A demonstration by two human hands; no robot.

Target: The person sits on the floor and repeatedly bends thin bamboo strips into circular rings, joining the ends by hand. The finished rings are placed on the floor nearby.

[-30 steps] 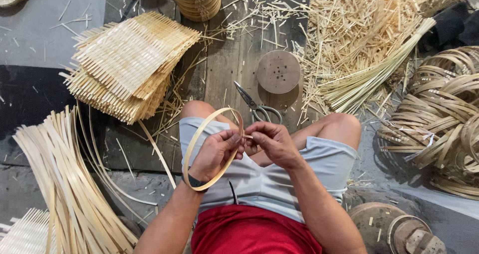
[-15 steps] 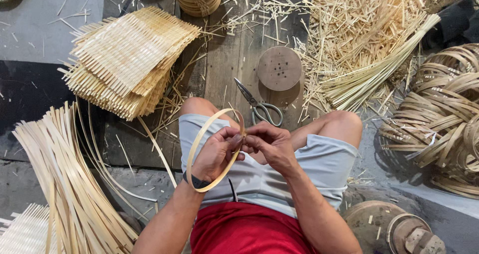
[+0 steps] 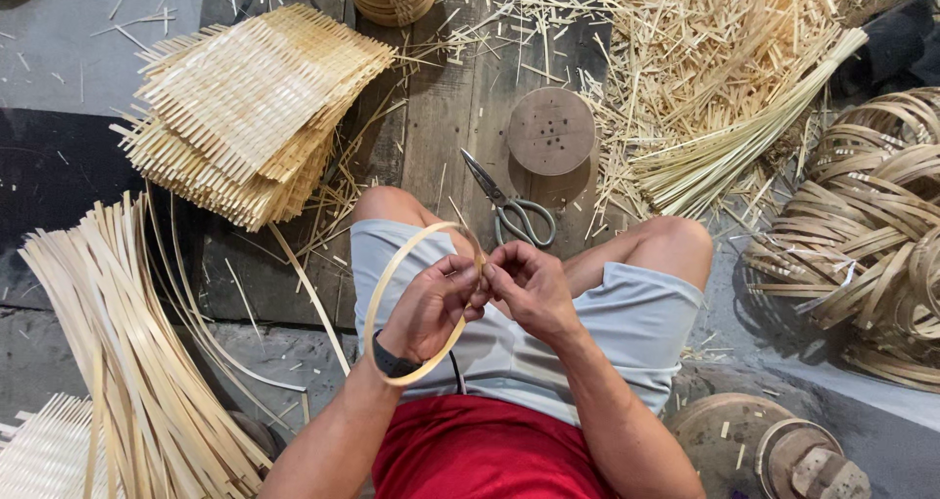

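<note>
A thin bamboo hoop (image 3: 387, 288) is held over my lap, looped around my left wrist side. My left hand (image 3: 431, 306) grips the hoop's right rim with curled fingers. Touching it from the right, my right hand (image 3: 529, 285) pinches the same spot on the rim, where the strip's ends seem to meet. Both hands are closed together above my grey shorts. The joint itself is hidden by my fingers.
Scissors (image 3: 514, 210) lie on the wooden board beyond my knees, beside a round wooden block (image 3: 550, 131). A stack of woven bamboo mats (image 3: 245, 112) sits at the left, long bamboo strips (image 3: 117, 342) at lower left, finished hoops (image 3: 871, 225) at right, thin splints (image 3: 744, 142) and scraps beyond.
The hoop and both hands stay joined over my lap; the fingers have shifted slightly along the rim. Nothing else has moved.
</note>
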